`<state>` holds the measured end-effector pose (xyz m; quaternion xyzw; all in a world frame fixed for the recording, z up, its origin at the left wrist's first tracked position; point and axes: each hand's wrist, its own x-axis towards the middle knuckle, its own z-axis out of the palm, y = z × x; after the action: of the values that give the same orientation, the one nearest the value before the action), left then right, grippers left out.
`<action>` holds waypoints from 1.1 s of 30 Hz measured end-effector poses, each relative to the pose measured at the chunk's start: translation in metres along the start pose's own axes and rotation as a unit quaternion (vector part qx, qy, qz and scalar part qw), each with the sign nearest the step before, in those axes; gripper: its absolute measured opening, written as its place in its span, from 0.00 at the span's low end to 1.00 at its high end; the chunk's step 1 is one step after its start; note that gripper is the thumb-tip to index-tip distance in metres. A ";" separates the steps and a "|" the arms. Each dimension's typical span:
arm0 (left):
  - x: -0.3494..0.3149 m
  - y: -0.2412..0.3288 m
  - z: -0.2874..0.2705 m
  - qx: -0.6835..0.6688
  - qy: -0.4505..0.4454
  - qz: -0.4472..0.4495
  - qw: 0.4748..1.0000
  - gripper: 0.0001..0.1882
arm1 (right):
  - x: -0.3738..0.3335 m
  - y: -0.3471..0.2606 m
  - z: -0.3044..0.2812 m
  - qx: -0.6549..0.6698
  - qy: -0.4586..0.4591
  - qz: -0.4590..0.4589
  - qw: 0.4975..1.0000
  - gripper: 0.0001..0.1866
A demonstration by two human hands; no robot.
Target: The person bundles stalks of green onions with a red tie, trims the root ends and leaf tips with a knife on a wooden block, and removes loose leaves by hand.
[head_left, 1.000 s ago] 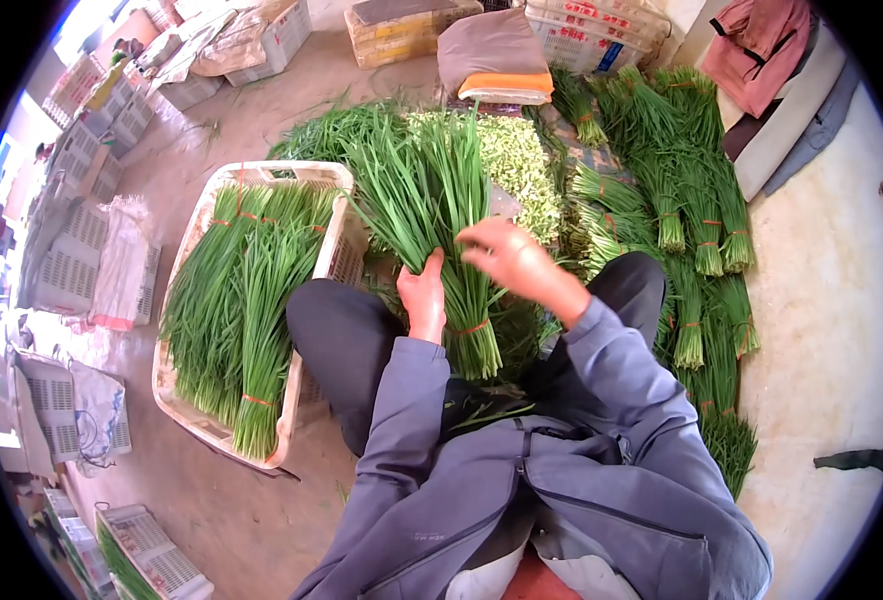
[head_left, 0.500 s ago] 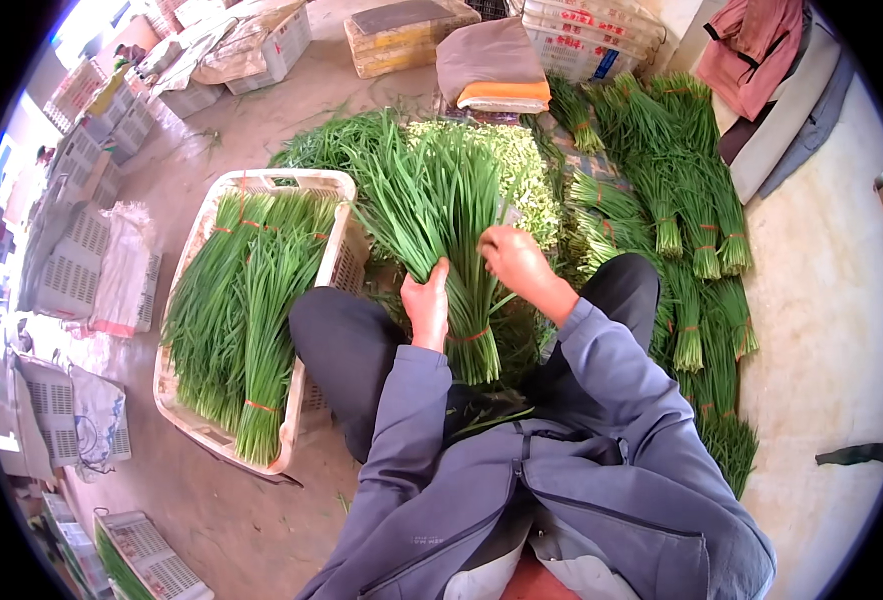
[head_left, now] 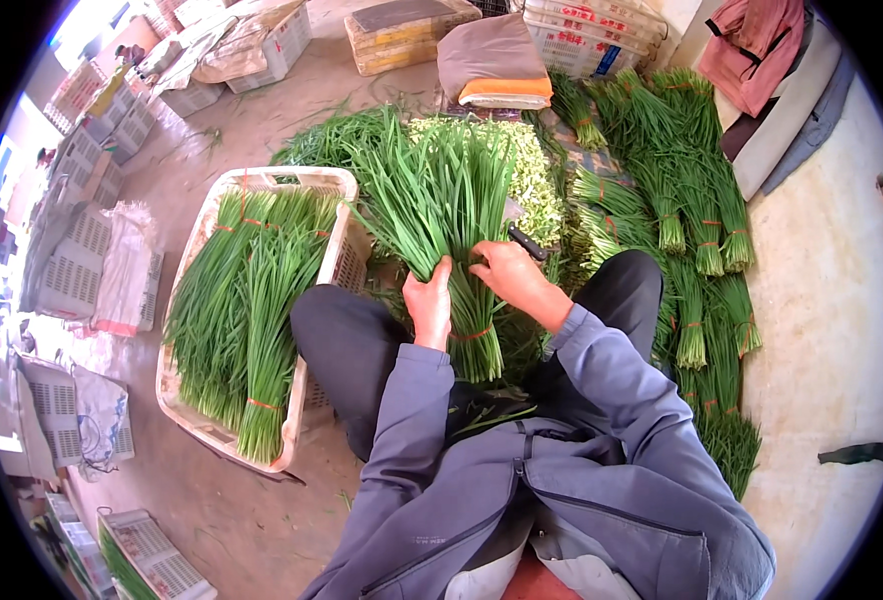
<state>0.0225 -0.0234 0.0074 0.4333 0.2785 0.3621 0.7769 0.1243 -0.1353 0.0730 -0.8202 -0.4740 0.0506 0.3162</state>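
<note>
My left hand [head_left: 430,300] is closed around a bunch of garlic chives [head_left: 442,200], thumb up along the leaves. The bunch stands between my knees, leaf ends away from me, with a red band [head_left: 472,333] round its pale stems near the bottom. My right hand [head_left: 520,278] has its fingertips pinched into the right side of the same bunch. Just beyond the right knuckles shows a black handle [head_left: 528,242]; what it belongs to is mostly hidden. To my left, a white plastic crate [head_left: 169,395] holds banded chive bunches [head_left: 262,300].
Behind the bunch lies a heap of pale cut pieces [head_left: 537,180] and loose green leaves [head_left: 337,138]. Banded chive bunches [head_left: 662,150] line the right side by the wall. Folded cloths [head_left: 497,65], a yellowish box [head_left: 407,40] and stacked crates [head_left: 597,35] stand farther off.
My right hand has moved slightly left and down, its fingertips now against the chives. The black handle has come into sight behind it. My left hand keeps its hold.
</note>
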 end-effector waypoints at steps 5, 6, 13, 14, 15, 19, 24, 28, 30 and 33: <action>0.000 -0.003 0.002 0.002 -0.004 -0.001 1.000 0.14 | -0.002 0.004 -0.004 -0.006 -0.019 -0.013 1.000 0.12; -0.001 -0.002 0.000 0.003 0.003 -0.010 1.000 0.14 | -0.001 -0.004 -0.010 -0.003 -0.021 -0.013 1.000 0.12; 0.001 0.002 -0.001 0.022 0.036 -0.010 0.999 0.12 | -0.004 -0.007 -0.035 0.350 0.020 0.158 0.923 0.07; 0.001 0.002 0.000 0.025 0.040 -0.009 0.999 0.12 | -0.009 -0.013 -0.027 0.309 -0.021 0.135 0.941 0.07; 0.002 0.003 -0.001 0.017 0.032 -0.014 0.999 0.13 | -0.009 -0.016 -0.019 0.283 -0.047 0.097 0.953 0.08; 0.000 -0.002 0.006 0.004 0.013 -0.005 1.000 0.15 | -0.011 0.002 0.017 0.020 -0.002 -0.008 1.000 0.11; 0.003 -0.002 -0.007 -0.013 0.029 -0.008 0.999 0.14 | -0.011 -0.006 0.008 0.276 -0.095 0.210 0.933 0.11; 0.005 0.006 -0.006 0.000 0.069 -0.010 0.998 0.13 | -0.031 -0.002 -0.012 0.277 -0.110 0.107 0.948 0.10; 0.005 0.007 -0.004 -0.010 0.076 -0.020 0.997 0.13 | -0.052 -0.001 -0.024 0.544 -0.177 0.138 0.809 0.08; 0.007 0.005 -0.006 0.020 0.103 -0.002 0.994 0.15 | -0.060 -0.004 -0.042 0.472 -0.380 0.094 0.790 0.12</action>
<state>0.0203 -0.0135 0.0082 0.4082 0.3651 0.3977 0.7361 0.1049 -0.2021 0.0960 -0.5239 -0.3935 0.6051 0.4523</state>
